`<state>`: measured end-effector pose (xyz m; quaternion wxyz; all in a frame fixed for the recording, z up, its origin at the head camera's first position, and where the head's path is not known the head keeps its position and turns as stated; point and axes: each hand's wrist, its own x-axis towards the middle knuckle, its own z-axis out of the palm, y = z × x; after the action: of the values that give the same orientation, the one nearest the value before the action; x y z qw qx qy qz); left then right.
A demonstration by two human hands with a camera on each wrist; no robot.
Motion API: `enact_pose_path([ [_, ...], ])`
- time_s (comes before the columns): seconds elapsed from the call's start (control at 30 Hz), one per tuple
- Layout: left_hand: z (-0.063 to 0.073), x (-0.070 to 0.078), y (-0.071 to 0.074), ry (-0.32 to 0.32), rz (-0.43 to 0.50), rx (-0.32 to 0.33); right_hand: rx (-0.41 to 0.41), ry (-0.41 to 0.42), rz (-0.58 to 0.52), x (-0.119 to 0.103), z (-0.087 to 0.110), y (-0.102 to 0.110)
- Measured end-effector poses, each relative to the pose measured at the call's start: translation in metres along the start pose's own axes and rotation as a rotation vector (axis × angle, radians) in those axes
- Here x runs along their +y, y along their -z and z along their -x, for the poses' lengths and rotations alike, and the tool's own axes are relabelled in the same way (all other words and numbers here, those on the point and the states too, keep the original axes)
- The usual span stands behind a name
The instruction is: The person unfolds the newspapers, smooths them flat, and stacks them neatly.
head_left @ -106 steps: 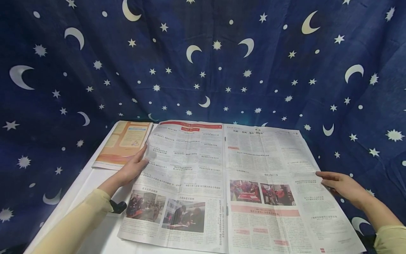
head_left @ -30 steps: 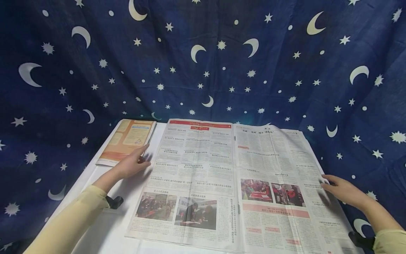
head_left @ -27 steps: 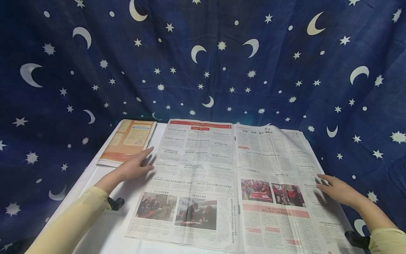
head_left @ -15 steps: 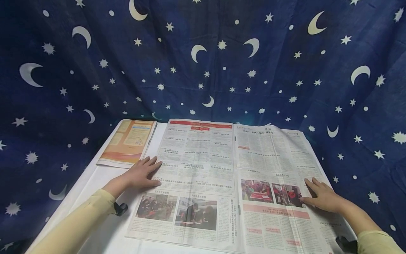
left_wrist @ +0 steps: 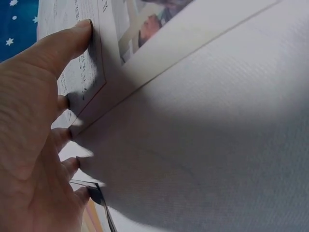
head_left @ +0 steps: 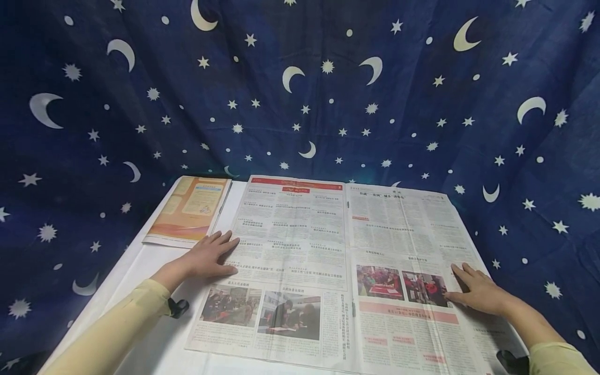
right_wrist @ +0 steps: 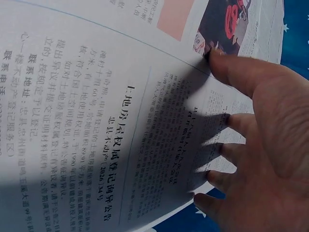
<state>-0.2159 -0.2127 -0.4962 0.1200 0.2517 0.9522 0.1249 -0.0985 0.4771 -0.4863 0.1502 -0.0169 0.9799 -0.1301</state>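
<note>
An opened newspaper (head_left: 300,250) lies spread flat across the white table, its fold running down the middle. My left hand (head_left: 206,259) rests with spread fingers at the paper's left edge; in the left wrist view the thumb (left_wrist: 72,38) is over the printed page and the little finger is by the corner of a booklet. My right hand (head_left: 483,291) lies with spread fingers on the right page, its thumb beside a photo with red in it. In the right wrist view the fingertips (right_wrist: 227,121) touch the print. Neither hand grips anything.
An orange booklet (head_left: 187,211) lies at the table's back left, beside the newspaper. White tabletop (head_left: 159,312) shows left of and in front of the paper. A dark blue cloth (head_left: 300,94) with moons and stars hangs behind and around the table.
Earlier, the right hand held the paper's right edge; it let go and moved inward onto the page. The left hand came nearer and spread on the left edge. The newspaper shifted slightly right in view.
</note>
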Motion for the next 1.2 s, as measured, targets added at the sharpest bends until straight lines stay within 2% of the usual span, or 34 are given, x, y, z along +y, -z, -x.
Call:
enact_pose_path([
  [0.2,0.000,-0.001,0.010,-0.016,0.039,0.066,0.073,0.057,0.009,-0.007,-0.007,0.004],
  [0.37,0.001,-0.011,0.027,0.037,0.107,0.140,0.130,0.117,-0.015,-0.034,-0.017,0.012],
  [0.6,0.003,-0.036,0.046,0.101,0.223,0.229,0.167,0.210,-0.078,-0.095,-0.035,0.020],
  [0.73,0.008,-0.047,0.053,0.150,0.305,0.230,0.180,0.272,-0.135,-0.130,-0.050,0.020],
  [0.9,0.014,-0.057,0.059,0.223,0.342,0.228,0.171,0.369,-0.235,-0.176,-0.069,0.016],
  [1.07,0.020,-0.069,0.064,0.289,0.338,0.247,0.123,0.404,-0.327,-0.226,-0.086,0.009],
  [1.2,0.025,-0.080,0.065,0.362,0.345,0.235,0.038,0.421,-0.399,-0.267,-0.095,0.002],
])
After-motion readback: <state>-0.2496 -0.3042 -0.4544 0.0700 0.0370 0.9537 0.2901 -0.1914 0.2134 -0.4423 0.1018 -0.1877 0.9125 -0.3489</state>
